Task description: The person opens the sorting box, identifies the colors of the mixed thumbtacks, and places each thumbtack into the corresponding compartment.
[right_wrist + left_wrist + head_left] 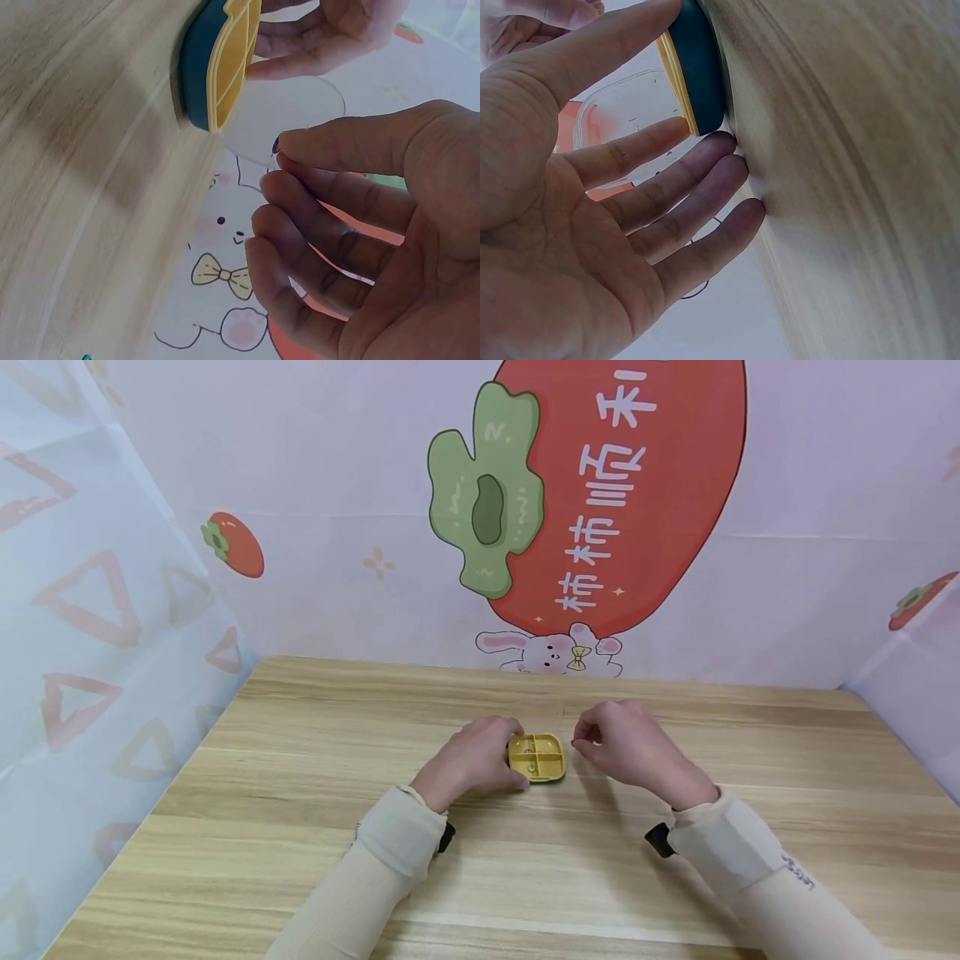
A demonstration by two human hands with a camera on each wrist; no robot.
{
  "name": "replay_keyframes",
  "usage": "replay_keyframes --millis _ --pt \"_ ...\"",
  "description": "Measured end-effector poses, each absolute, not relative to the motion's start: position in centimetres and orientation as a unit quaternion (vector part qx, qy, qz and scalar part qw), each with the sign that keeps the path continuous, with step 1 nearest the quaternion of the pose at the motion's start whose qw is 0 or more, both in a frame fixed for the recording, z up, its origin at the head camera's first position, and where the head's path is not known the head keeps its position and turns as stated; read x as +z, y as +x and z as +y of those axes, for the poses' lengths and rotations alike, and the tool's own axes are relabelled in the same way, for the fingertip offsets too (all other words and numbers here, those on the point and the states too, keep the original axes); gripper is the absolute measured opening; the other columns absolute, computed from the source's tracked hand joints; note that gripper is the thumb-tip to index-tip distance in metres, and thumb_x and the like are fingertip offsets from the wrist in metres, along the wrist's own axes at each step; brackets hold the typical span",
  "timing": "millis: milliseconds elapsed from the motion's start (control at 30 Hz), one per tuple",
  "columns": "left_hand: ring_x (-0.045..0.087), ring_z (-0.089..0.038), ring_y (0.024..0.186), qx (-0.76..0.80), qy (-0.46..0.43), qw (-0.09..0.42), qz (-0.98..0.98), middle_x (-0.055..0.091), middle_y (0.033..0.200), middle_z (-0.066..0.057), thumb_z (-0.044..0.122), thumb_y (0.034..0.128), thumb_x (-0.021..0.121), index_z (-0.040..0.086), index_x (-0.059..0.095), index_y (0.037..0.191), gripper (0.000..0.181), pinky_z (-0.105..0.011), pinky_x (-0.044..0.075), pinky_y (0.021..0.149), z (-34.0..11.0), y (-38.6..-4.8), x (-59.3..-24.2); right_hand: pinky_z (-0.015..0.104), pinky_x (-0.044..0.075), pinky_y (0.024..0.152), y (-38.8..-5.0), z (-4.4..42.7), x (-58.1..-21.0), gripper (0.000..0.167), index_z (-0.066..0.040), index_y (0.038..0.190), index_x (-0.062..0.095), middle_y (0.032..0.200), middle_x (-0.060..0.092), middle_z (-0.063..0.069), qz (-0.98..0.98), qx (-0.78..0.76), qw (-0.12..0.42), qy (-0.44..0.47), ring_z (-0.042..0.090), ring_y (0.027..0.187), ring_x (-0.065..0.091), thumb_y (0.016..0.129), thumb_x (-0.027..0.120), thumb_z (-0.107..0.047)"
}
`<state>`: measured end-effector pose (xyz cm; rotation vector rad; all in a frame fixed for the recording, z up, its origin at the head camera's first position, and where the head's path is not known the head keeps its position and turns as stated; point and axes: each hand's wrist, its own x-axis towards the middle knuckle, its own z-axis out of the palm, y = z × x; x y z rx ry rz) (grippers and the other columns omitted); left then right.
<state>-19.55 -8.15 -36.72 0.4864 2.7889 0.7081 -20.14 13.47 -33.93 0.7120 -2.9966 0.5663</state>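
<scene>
A small box with a yellow four-compartment inside (537, 757) lies on the wooden table; its dark teal outside (699, 67) shows in the left wrist view. Its clear lid (537, 713) stands open at the far side. Around the box's left side, the left hand (476, 760) grips it between thumb and index finger, the other fingers spread against the table. Just right of the box is the right hand (630, 747), pinching a tiny dark purple piece (276, 145) between thumb and index fingertips, its other fingers curled. Tiny marks show inside two compartments; what they are I cannot tell.
The wooden table (315, 810) meets a printed backdrop (337, 602) behind the hands. Another printed sheet (97, 577) hangs at the left. A tiny teal piece (87, 358) shows at the bottom edge of the right wrist view.
</scene>
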Motion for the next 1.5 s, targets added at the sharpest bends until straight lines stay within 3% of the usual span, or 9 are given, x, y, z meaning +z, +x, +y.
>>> replay_keyframes --millis 600,1000,1500 --pt "0.057 -0.02 0.088 0.245 0.172 0.113 0.947 0.064 0.107 -0.005 0.03 0.077 0.091 0.004 0.063 0.128 0.064 -0.035 0.05 0.08 -8.3 -19.5 -36.7 0.033 0.052 0.072 -20.2 10.5 -34.7 0.004 -0.01 0.089 0.078 0.081 0.067 -0.003 -0.951 0.194 0.001 0.239 0.017 0.074 0.057 0.087 0.08 -0.013" --pt "0.058 -0.02 0.091 0.245 0.181 0.107 0.947 0.065 0.109 -0.005 0.03 0.0782 0.09 0.005 0.064 0.125 0.059 -0.035 0.051 0.081 -8.4 -19.6 -36.8 0.027 0.05 0.061 -20.7 8.9 -35.5 0.004 -0.01 0.084 0.077 0.074 0.064 -0.004 -0.948 0.205 -0.016 0.241 0.015 0.066 0.056 0.088 0.077 -0.011" --pt "0.058 -0.02 0.092 0.239 0.183 0.106 0.948 0.065 0.109 -0.005 0.031 0.078 0.09 0.006 0.064 0.124 0.059 -0.035 0.051 0.082 -8.3 -19.6 -36.7 0.028 0.048 0.06 -21.2 8.3 -36.0 0.007 -0.011 0.081 0.076 0.071 0.064 -0.004 -0.954 0.191 0.0 0.233 0.015 0.066 0.057 0.088 0.076 -0.011"
